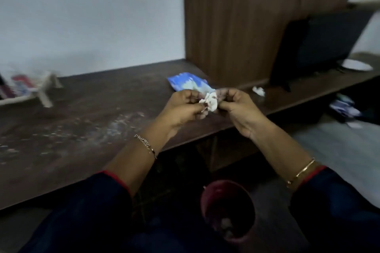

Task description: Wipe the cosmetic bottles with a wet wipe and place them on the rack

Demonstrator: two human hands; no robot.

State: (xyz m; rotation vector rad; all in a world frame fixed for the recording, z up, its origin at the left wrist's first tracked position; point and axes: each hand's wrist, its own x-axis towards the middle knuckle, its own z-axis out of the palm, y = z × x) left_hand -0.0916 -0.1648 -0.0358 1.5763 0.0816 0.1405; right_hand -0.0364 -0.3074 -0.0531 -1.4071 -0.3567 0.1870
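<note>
Fig.: L hand (185,107) & R hand (236,109) each pinch a bunched wet wipe (210,101) betw. curled fingers, held in mid-air over the desk (92,119) front edge, prob. to pull it open w/o touching the dusty top. Blue wipe pack (185,82) lies just behind the hands, handy for a fresh sheet. The rack (44,92) w/ blurred cosmetic bottles (20,86) sits far left, well apart; a maroon bin (226,211) below prob. takes spent wipes.

Dim, bluish indoor light throughout. Motion blur smears the white rack (44,88) at the left end of the dark brown wooden surface (102,113). Pale glare streaks the surface's middle, and wide-angle distortion bends its front edge.
</note>
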